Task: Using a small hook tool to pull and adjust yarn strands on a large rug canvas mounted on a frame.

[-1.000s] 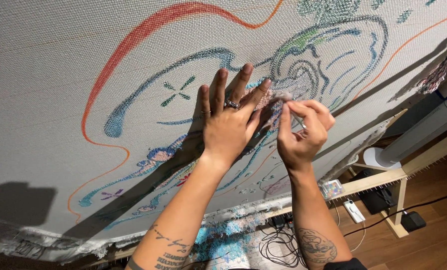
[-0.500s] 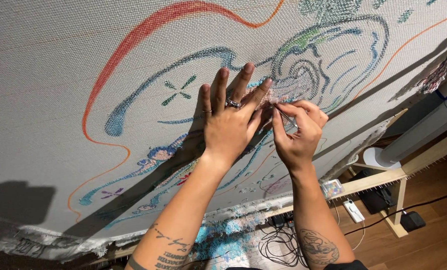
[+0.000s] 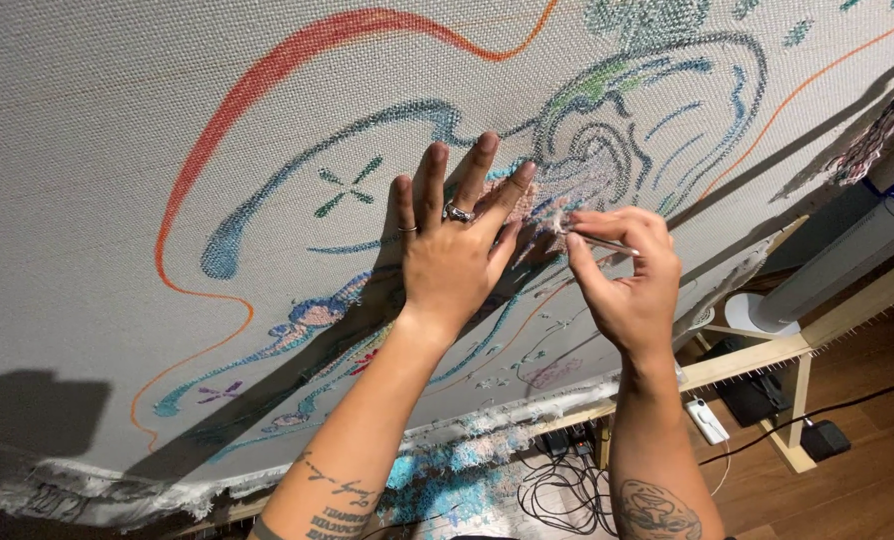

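Note:
A large pale woven cloth (image 3: 117, 120) is stretched on a wooden frame (image 3: 757, 355) and carries red, blue, green and orange yarn lines. My left hand (image 3: 457, 250), with rings on two fingers, lies flat on the cloth with fingers spread, beside a pinkish tufted patch (image 3: 567, 190). My right hand (image 3: 622, 275) is just right of it, its fingertips pinched on a thin pale stick-like tool (image 3: 602, 242) whose tip touches the cloth at that patch.
Below the frame lie tangled black cables (image 3: 557, 490), a white power strip (image 3: 707, 420), a black box (image 3: 825, 438) and light blue yarn scraps (image 3: 447, 480) on a wooden floor. A white cylinder (image 3: 847, 265) leans at right.
My right hand has shifted slightly down and right, its fingers closing tighter on the thin tool. My left hand stays flat on the cloth.

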